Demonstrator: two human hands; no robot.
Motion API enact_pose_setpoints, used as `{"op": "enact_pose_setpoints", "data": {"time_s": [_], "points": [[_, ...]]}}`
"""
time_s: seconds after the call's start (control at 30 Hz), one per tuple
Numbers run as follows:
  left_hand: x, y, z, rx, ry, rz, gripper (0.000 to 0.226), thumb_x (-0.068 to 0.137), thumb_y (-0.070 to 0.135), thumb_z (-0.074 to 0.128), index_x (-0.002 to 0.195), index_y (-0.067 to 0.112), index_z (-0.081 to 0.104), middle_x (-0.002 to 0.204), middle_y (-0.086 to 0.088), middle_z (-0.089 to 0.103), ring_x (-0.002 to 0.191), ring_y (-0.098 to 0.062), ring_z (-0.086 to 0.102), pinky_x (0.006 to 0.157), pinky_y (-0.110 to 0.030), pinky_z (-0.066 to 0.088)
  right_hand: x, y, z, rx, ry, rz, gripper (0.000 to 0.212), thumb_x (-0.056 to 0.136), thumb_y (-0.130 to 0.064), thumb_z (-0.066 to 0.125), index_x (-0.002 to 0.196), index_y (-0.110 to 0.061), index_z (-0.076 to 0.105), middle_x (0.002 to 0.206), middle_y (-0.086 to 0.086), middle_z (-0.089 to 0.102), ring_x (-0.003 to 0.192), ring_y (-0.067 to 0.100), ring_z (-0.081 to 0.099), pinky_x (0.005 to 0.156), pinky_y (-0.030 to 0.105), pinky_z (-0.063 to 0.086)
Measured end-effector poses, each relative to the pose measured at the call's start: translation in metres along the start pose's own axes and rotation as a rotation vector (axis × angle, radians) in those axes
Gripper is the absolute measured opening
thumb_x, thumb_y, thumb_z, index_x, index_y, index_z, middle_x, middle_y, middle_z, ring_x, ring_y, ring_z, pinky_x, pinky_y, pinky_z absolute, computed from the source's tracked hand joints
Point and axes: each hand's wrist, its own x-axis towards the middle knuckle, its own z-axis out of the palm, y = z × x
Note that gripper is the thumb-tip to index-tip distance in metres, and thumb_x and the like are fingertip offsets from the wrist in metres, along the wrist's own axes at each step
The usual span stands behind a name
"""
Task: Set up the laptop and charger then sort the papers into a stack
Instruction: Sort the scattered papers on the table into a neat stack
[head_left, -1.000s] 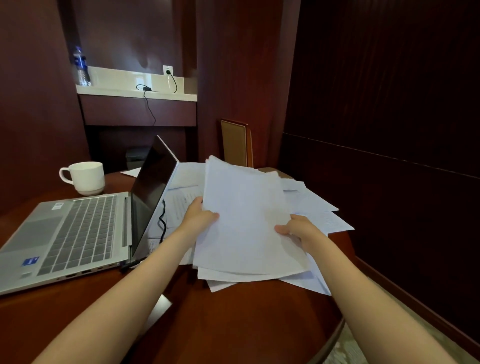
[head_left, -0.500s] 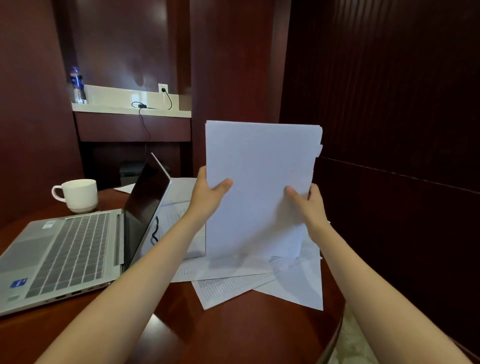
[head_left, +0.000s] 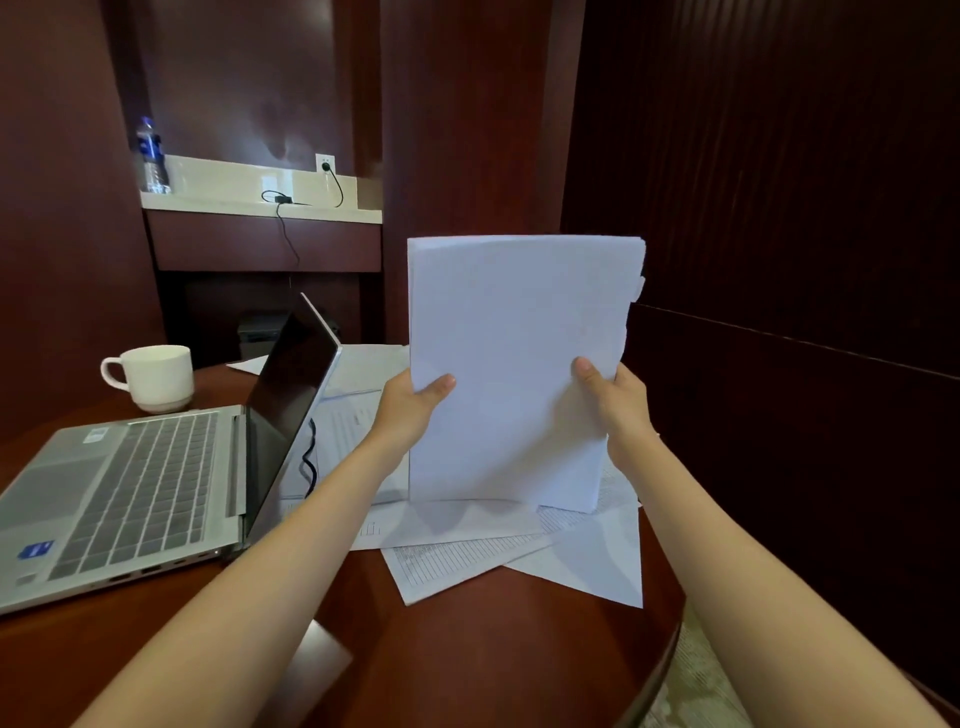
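Observation:
A sheaf of white papers stands upright on its lower edge, on loose sheets lying on the round wooden table. My left hand grips its left side and my right hand grips its right side, thumbs on the front. To the left the silver laptop sits open with a dark screen. Its black charger cable runs behind the screen; the charger cord is plugged into the wall socket above the far shelf.
A white cup stands behind the laptop. A water bottle sits on the back shelf. More printed sheets lie behind the laptop screen. Dark wood panels close in on the right; the table edge curves at lower right.
The papers went from lying tilted over the table to standing upright between both hands. Since half a second ago the sheaf has settled slightly, edges more even.

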Motion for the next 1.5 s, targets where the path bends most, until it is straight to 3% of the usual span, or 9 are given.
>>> {"op": "enact_pose_setpoints", "data": {"time_s": [0.2, 0.37, 0.53, 0.83, 0.93, 1.07, 1.3, 1.37, 1.5], "points": [[0.016, 0.011, -0.003, 0.177, 0.086, 0.064, 0.031, 0.093, 0.012, 0.052, 0.124, 0.01, 0.057, 0.108, 0.0, 0.059, 0.095, -0.017, 0.054, 0.081, -0.026, 0.042, -0.003, -0.009, -0.008, 0.03, -0.144, 0.183, 0.026, 0.09, -0.023, 0.061, 0.113, -0.009, 0.061, 0.105, 0.005, 0.069, 0.092, 0.021, 0.066, 0.08, 0.034, 0.054], [0.012, 0.008, -0.012, 0.471, -0.215, -0.22, 0.03, 0.091, 0.012, 0.057, 0.119, 0.004, 0.059, 0.1, -0.007, 0.057, 0.088, -0.021, 0.053, 0.065, -0.026, 0.042, -0.004, -0.013, -0.03, -0.106, -0.191, 0.315, 0.022, 0.09, -0.01, 0.056, 0.111, -0.006, 0.056, 0.088, 0.005, 0.065, 0.076, 0.018, 0.063, 0.063, 0.031, 0.052], [0.001, -0.004, -0.014, 0.93, -0.403, -0.365, 0.045, 0.094, 0.026, 0.052, 0.133, 0.005, 0.044, 0.136, -0.011, 0.046, 0.118, -0.028, 0.046, 0.094, -0.03, 0.034, -0.015, 0.0, -0.046, -0.34, -0.374, 0.451, 0.011, 0.09, -0.005, 0.055, 0.098, -0.011, 0.06, 0.09, 0.006, 0.065, 0.08, 0.021, 0.063, 0.069, 0.032, 0.056], [-0.004, -0.016, -0.032, 1.03, -0.647, -0.502, 0.057, 0.093, 0.035, 0.054, 0.141, 0.012, 0.035, 0.146, -0.004, 0.036, 0.133, -0.028, 0.034, 0.105, -0.034, 0.033, -0.011, 0.004, -0.061, -0.5, -0.624, 0.665, 0.023, 0.091, -0.025, 0.056, 0.111, -0.017, 0.059, 0.1, 0.009, 0.063, 0.083, 0.024, 0.058, 0.077, 0.032, 0.048], [-0.011, -0.018, -0.028, 1.029, -0.78, -0.5, 0.047, 0.091, 0.033, 0.057, 0.131, 0.014, 0.045, 0.129, 0.001, 0.048, 0.121, -0.023, 0.044, 0.107, -0.039, 0.036, -0.013, 0.008, -0.049, -0.49, -0.659, 0.596, 0.023, 0.093, -0.021, 0.055, 0.115, -0.018, 0.056, 0.093, 0.004, 0.057, 0.073, 0.019, 0.056, 0.066, 0.029, 0.053], [-0.023, -0.016, -0.012, 1.048, -0.978, -0.443, 0.002, 0.092, 0.02, 0.057, 0.089, 0.02, 0.057, 0.084, 0.005, 0.059, 0.078, -0.013, 0.056, 0.078, -0.026, 0.044, -0.016, 0.008, -0.034, -0.535, -0.725, 0.471, 0.026, 0.091, -0.009, 0.058, 0.113, -0.023, 0.06, 0.094, 0.001, 0.064, 0.082, 0.017, 0.063, 0.067, 0.026, 0.054], [-0.027, -0.012, -0.011, 0.983, -0.948, -0.496, 0.061, 0.088, 0.026, 0.064, 0.141, 0.015, 0.035, 0.111, -0.008, 0.049, 0.105, -0.02, 0.049, 0.098, -0.033, 0.041, -0.022, 0.023, -0.016, -0.977, -0.721, 0.21, 0.022, 0.089, 0.001, 0.056, 0.096, -0.014, 0.071, 0.08, -0.003, 0.059, 0.077, 0.011, 0.054, 0.067, 0.019, 0.047], [-0.024, -0.013, -0.013, 0.995, -0.964, -0.519, 0.058, 0.087, 0.024, 0.065, 0.138, 0.012, 0.041, 0.106, -0.009, 0.055, 0.104, -0.025, 0.052, 0.098, -0.038, 0.044, -0.022, 0.031, -0.008, -1.015, -0.726, 0.167, 0.023, 0.087, 0.003, 0.056, 0.094, -0.012, 0.072, 0.084, -0.004, 0.061, 0.087, 0.013, 0.055, 0.077, 0.02, 0.044], [-0.019, -0.012, -0.018, 1.165, -1.045, -0.547, 0.03, 0.081, 0.032, 0.071, 0.102, 0.014, 0.059, 0.084, 0.001, 0.06, 0.078, -0.014, 0.057, 0.066, -0.024, 0.051, -0.018, 0.04, 0.006, -1.098, -0.796, 0.212, 0.024, 0.086, 0.001, 0.056, 0.095, -0.014, 0.073, 0.082, -0.008, 0.061, 0.085, 0.012, 0.055, 0.071, 0.017, 0.044]]}}
